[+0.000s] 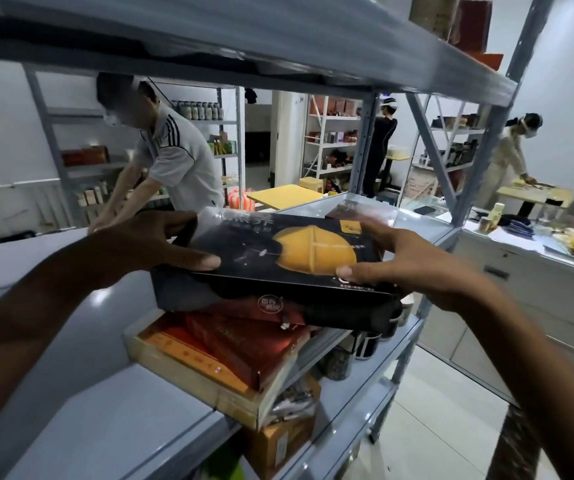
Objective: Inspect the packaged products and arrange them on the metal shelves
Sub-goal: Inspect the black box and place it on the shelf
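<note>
A flat black box with an orange round picture (289, 251) is held over the grey metal shelf (71, 341). My left hand (150, 244) grips its left edge, thumb on the top face. My right hand (399, 261) grips its right edge, thumb on the top near the front corner. Under it lies a dark box with a round logo (271, 304), on a red box (244, 344) and an orange flat box (188, 355). Another dark red box (358, 209) rests further back on the shelf.
The upper shelf board (278, 39) hangs close overhead. Cardboard boxes (278, 441) and dark cans (365, 344) sit on the lower shelf. A person in a grey shirt (174, 157) leans behind the rack. Two more people stand at far shelves. A cluttered counter (538, 237) lies right.
</note>
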